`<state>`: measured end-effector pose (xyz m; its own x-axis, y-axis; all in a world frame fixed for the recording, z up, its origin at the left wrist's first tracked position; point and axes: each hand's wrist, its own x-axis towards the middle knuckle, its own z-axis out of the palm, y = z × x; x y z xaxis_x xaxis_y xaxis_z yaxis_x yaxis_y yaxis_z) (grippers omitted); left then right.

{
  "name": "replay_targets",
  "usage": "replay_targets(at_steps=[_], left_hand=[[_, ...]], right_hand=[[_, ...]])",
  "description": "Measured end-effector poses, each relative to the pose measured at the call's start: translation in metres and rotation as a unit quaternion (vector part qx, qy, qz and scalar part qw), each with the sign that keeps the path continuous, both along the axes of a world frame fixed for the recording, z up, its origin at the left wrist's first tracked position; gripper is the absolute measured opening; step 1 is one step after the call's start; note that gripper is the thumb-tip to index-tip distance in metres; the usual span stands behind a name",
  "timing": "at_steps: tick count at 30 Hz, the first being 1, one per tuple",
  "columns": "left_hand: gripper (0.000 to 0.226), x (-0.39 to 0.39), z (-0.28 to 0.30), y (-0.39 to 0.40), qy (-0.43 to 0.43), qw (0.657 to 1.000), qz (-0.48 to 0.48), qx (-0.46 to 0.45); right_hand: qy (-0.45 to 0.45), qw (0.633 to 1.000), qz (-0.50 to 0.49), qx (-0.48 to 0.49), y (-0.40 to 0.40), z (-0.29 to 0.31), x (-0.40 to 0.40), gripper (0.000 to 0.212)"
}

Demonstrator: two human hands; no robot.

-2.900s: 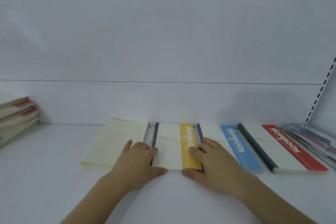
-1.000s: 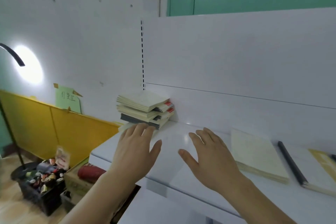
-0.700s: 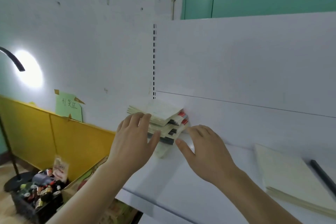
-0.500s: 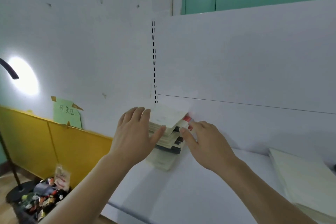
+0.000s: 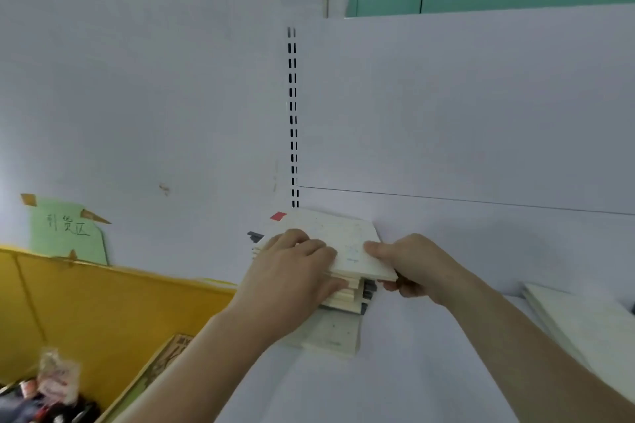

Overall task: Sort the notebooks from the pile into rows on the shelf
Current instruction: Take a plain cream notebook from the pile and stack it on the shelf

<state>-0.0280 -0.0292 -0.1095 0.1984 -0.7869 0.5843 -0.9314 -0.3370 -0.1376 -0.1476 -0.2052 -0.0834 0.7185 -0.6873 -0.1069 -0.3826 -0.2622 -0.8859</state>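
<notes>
A pile of cream notebooks [image 5: 338, 326] with dark and red spine ends lies at the left end of the white shelf [image 5: 412, 371]. The top notebook [image 5: 347, 244] is turned askew on the pile, its red corner pointing to the back left. My left hand [image 5: 292, 271] lies over its left half, fingers curled on the cover and thumb at the near edge. My right hand [image 5: 409, 263] pinches its right near corner, thumb on top and fingers underneath.
One cream notebook [image 5: 584, 323] lies flat on the shelf at the right edge. A slotted upright [image 5: 292, 120] rises behind the pile. Left of the shelf stand a yellow panel [image 5: 86, 299], a green paper note [image 5: 67, 230] and a box of small items [image 5: 44, 402].
The view swung left from the sorted row to the pile. Both hands reached to the pile and took hold of its top notebook, which has turned askew.
</notes>
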Motion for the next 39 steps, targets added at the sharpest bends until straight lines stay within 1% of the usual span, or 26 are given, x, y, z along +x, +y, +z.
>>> replay_targets(at_steps=[1,2,3,5,6,9,10,11,12,13,14,15,16,18,20,21,22,24,26,28,30,32,33,39], left_hand=[[0.056,0.001,0.001,0.002,0.019,1.000,-0.022,0.002],[0.062,0.002,0.004,0.005,0.055,0.998,-0.040,0.003],[0.068,0.003,0.009,0.009,0.109,0.993,-0.048,-0.008],[0.069,0.006,0.017,0.016,0.221,0.973,-0.046,-0.041],[0.067,0.008,0.020,0.017,0.252,0.966,-0.037,-0.053],[0.066,0.016,0.032,0.017,0.300,0.951,-0.017,-0.078],[0.066,0.017,0.038,0.018,0.351,0.931,-0.021,-0.096],[0.063,0.018,0.044,0.018,0.428,0.894,-0.036,-0.125],[0.055,0.021,0.051,0.019,0.523,0.835,-0.064,-0.159],[0.043,0.022,0.058,0.021,0.618,0.757,-0.104,-0.187],[0.031,0.023,0.062,0.021,0.691,0.682,-0.134,-0.199],[0.024,0.023,0.065,0.022,0.726,0.639,-0.151,-0.205],[0.022,0.026,0.065,0.021,0.726,0.638,-0.149,-0.208],[0.022,0.030,0.059,0.019,0.693,0.671,-0.133,-0.226],[0.022,0.034,0.054,0.021,0.654,0.702,-0.116,-0.258],[0.022,0.037,0.053,0.024,0.640,0.710,-0.105,-0.275],[0.022,0.041,0.052,0.028,0.631,0.713,-0.096,-0.289],[0.024,0.048,0.051,0.036,0.626,0.713,-0.082,-0.304],[0.025,0.053,0.050,0.042,0.632,0.708,-0.065,-0.308],[0.026,0.056,0.048,0.046,0.639,0.703,-0.052,-0.308],[0.024,0.056,0.047,0.049,0.642,0.702,-0.050,-0.305],[0.023,0.055,0.047,0.048,0.637,0.707,-0.052,-0.302],[0.023,0.054,0.047,0.048,0.636,0.709,-0.053,-0.300],[0.021,0.052,0.045,0.048,0.631,0.721,-0.056,-0.280]], right_hand=[[-0.010,1.000,-0.008,0.006,0.002,0.000,-0.001,0.037],[-0.027,0.999,-0.020,0.004,0.005,0.001,-0.001,0.033],[-0.053,0.998,-0.037,-0.005,0.009,0.002,-0.002,0.031],[-0.122,0.989,-0.084,-0.026,0.018,0.007,-0.005,0.025],[-0.159,0.981,-0.104,-0.034,0.024,0.010,-0.008,0.023],[-0.241,0.960,-0.129,-0.055,0.039,0.019,-0.018,0.023],[-0.257,0.956,-0.130,-0.054,0.045,0.021,-0.021,0.024],[-0.268,0.954,-0.125,-0.049,0.051,0.024,-0.023,0.025],[-0.273,0.954,-0.115,-0.045,0.057,0.025,-0.024,0.026],[-0.272,0.956,-0.101,-0.044,0.062,0.027,-0.023,0.027],[-0.266,0.959,-0.085,-0.047,0.067,0.027,-0.021,0.027],[-0.260,0.962,-0.072,-0.051,0.071,0.027,-0.019,0.028],[-0.258,0.962,-0.065,-0.055,0.073,0.026,-0.016,0.028],[-0.248,0.963,-0.084,-0.065,0.070,0.025,-0.012,0.030],[-0.194,0.967,-0.129,-0.101,0.056,0.021,-0.008,0.032],[-0.142,0.972,-0.141,-0.125,0.049,0.018,-0.006,0.031],[-0.081,0.976,-0.136,-0.147,0.043,0.015,-0.003,0.033],[0.024,0.980,-0.102,-0.168,0.039,0.009,0.006,0.049],[0.082,0.977,-0.083,-0.178,0.039,0.006,0.017,0.061],[0.115,0.973,-0.078,-0.186,0.037,0.008,0.024,0.063],[0.108,0.983,-0.068,-0.135,0.034,0.011,0.026,0.059],[0.073,0.994,-0.064,-0.056,0.031,0.013,0.024,0.051],[0.059,0.996,-0.066,-0.031,0.029,0.014,0.022,0.047],[0.029,0.997,-0.043,0.058,0.020,0.020,-0.007,0.028]])
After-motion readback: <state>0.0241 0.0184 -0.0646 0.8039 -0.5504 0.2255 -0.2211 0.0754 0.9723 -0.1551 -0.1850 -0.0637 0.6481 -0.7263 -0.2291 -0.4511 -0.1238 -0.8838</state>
